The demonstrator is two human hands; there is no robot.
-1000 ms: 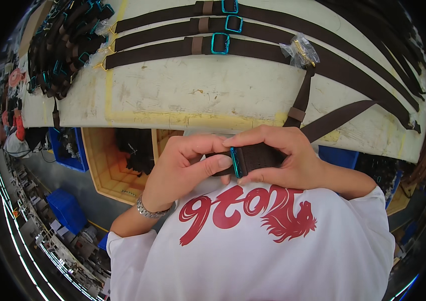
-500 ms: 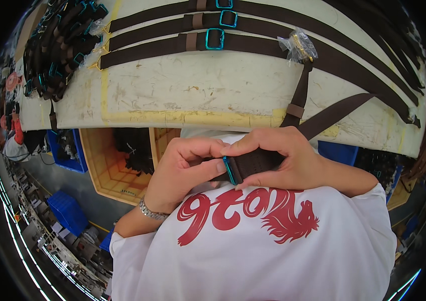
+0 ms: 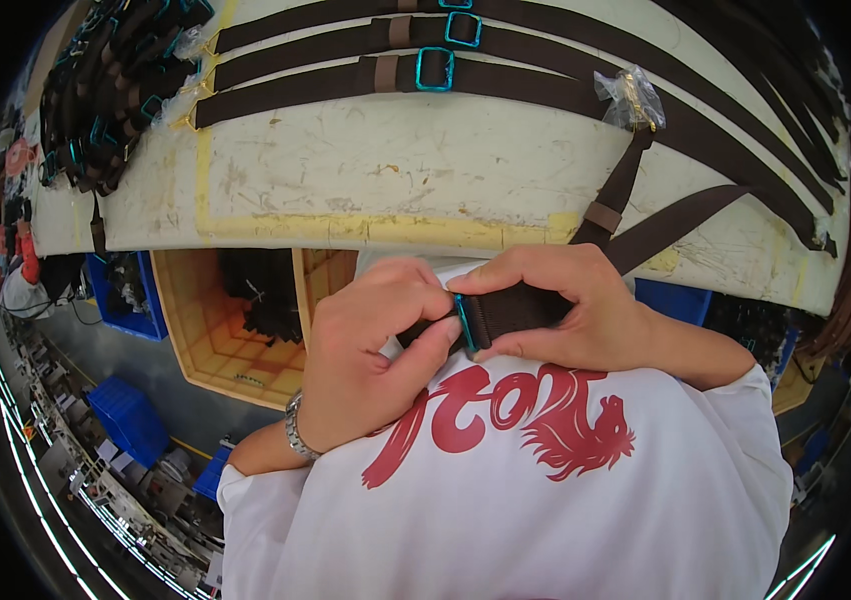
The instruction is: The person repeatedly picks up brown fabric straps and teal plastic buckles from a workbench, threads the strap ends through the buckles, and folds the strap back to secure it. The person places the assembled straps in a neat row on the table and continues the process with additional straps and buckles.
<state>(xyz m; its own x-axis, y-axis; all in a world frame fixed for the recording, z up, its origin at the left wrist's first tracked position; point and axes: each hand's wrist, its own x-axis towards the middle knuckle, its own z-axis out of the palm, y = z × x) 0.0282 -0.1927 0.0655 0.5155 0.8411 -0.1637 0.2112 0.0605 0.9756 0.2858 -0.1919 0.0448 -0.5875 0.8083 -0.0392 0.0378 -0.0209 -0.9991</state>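
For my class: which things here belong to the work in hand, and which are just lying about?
Work in hand:
- dark brown strap, held by left hand and right hand
- blue buckle on it

Lying about, untouched:
- three similar straps on the worktable
- heaped straps
- wooden crate

Head view — a wide fisheye worn on the head, aimed steeply down.
The left camera of a side-by-side pair looks from above the chest, upright and unmirrored, so picture left is the person's left. The left hand [image 3: 365,345] and right hand [image 3: 590,312] lie close below, around mid-frame; the shirt [image 3: 545,530] fills the lower part, and the table [image 3: 325,185] spans the top, its front edge bowed by the lens. The field reaches far sideways — a blue crate [image 3: 130,420] shows small at left — and black closes the corners.
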